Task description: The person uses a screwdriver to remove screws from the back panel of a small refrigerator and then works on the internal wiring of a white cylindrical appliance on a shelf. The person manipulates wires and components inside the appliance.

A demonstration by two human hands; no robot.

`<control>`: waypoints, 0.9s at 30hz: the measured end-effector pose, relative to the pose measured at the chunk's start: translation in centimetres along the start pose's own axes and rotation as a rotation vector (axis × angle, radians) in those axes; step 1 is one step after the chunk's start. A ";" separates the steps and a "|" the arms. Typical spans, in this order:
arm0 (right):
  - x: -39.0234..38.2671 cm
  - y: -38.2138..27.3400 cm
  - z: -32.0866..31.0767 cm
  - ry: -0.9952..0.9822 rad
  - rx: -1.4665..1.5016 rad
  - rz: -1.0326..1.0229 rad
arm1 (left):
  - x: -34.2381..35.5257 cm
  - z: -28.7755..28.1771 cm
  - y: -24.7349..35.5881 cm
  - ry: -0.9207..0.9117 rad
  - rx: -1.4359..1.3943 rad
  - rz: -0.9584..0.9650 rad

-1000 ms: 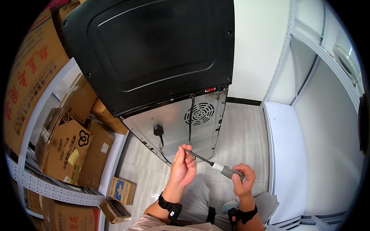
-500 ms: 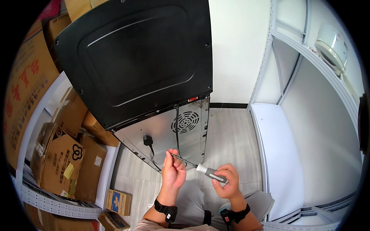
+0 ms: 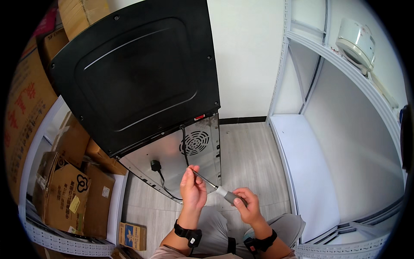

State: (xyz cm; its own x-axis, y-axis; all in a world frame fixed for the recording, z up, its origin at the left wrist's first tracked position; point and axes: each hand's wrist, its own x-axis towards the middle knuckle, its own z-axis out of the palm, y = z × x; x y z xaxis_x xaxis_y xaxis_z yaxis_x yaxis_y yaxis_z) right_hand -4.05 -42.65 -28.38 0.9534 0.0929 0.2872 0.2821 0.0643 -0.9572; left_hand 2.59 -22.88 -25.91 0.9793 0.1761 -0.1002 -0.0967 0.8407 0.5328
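Note:
Between my closed hands is a screwdriver (image 3: 226, 194) with a grey and white handle and a long metal shaft. My left hand (image 3: 193, 190) pinches the tip of the shaft; whether anything small is there too is unclear. My right hand (image 3: 246, 203) is wrapped round the handle. Just beyond them stands a tall appliance with a black upper panel (image 3: 138, 77) with screws along its edges and a metal lower panel (image 3: 202, 164). The metal carries a round vent (image 3: 194, 142), a black plug (image 3: 156, 165) and dangling black cables, one passing behind my left hand.
Cardboard boxes (image 3: 99, 207) fill white shelving on the left, with a small box (image 3: 132, 236) on the floor (image 3: 246, 155). On the right runs white metal shelving with a low board (image 3: 312, 181) and a white appliance (image 3: 355, 41) higher up. A white wall (image 3: 246, 56) is behind.
The view has shifted, so the black-panelled appliance and both hands sit further left in the picture. My hands keep the same grip on the screwdriver's tip and handle.

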 end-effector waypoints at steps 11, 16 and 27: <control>0.1 -1.4 0.1 0.287 -0.435 -0.157 | 5.3 1.9 -5.5 -0.057 -0.077 -0.292; 0.2 -1.0 0.5 0.388 -0.465 -0.200 | 6.5 3.0 -7.0 -0.034 -0.070 -0.395; 1.1 -1.2 0.7 0.380 -0.536 -0.239 | 8.6 2.0 -7.4 -0.023 -0.101 -0.411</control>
State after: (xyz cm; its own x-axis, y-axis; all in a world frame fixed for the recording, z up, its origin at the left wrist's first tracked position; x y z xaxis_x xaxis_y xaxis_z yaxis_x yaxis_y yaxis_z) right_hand -3.43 -41.94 -26.85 0.8023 -0.2227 0.5538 0.4099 -0.4689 -0.7824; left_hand 12.12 -28.60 -28.98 0.9437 -0.1946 -0.2675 0.2866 0.8846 0.3678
